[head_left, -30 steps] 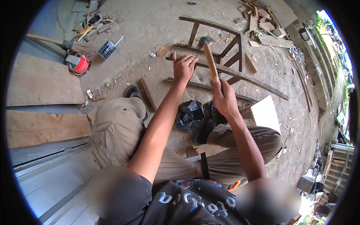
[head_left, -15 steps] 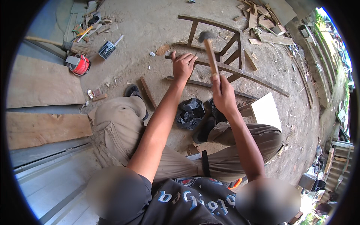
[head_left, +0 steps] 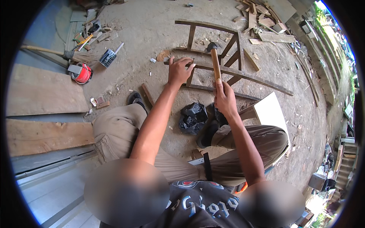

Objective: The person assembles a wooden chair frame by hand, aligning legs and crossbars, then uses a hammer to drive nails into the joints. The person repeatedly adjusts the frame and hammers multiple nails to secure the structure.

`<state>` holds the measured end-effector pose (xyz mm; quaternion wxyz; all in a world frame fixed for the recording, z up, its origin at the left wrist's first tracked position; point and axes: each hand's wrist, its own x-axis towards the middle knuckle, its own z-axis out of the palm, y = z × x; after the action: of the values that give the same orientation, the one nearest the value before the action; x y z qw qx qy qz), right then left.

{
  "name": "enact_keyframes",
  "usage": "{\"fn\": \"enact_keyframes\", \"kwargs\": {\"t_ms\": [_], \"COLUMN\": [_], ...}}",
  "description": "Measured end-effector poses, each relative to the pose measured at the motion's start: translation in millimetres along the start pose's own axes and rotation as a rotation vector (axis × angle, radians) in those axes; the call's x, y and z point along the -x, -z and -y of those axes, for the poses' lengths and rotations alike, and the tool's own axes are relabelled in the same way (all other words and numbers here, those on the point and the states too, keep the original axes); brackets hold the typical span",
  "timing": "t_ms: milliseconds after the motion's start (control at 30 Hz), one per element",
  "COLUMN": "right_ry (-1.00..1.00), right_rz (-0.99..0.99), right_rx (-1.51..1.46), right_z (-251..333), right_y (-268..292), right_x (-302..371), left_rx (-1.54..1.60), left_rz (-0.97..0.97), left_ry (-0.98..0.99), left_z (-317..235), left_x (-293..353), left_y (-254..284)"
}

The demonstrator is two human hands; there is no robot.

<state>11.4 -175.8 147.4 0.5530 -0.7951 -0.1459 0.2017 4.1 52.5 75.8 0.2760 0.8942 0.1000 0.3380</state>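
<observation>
A dark wooden frame (head_left: 258, 78), built of long rails and cross pieces, lies on the ground ahead of me. My left hand (head_left: 179, 71) grips its near rail close to the left end, fingers over the top and thumb on the near side. A small dark point, perhaps a nail, sticks up beside the fingertips; it is too small to be sure. My right hand (head_left: 226, 99) is closed round the wooden handle of a hammer (head_left: 216, 68). The dark hammer head is raised over the frame, right of my left hand and apart from it.
A black plastic bag (head_left: 193, 117) lies between my feet, with a white panel (head_left: 272, 114) to the right. Loose boards (head_left: 49, 135) lie at left, near a red bucket (head_left: 82, 73) and a broom (head_left: 81, 57). Scrap wood (head_left: 258, 22) is heaped at the far right.
The hammer has come down a little toward me, its handle now more end-on. My left hand has shifted slightly left along the rail. The whole view has shifted slightly.
</observation>
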Motion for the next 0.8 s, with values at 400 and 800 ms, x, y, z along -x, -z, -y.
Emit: {"fn": "enact_keyframes", "kwargs": {"t_ms": [400,800], "right_ry": [0.078,0.24], "right_rz": [0.087,0.041], "right_rx": [0.062,0.047], "right_z": [11,54], "right_y": [-6,-4], "right_x": [1,12], "left_rx": [0.118,0.048], "left_rz": [0.0,-0.087], "left_ry": [-0.085,-0.14], "left_z": [23,23], "left_x": [-18,-10], "left_y": [-5,-14]}}
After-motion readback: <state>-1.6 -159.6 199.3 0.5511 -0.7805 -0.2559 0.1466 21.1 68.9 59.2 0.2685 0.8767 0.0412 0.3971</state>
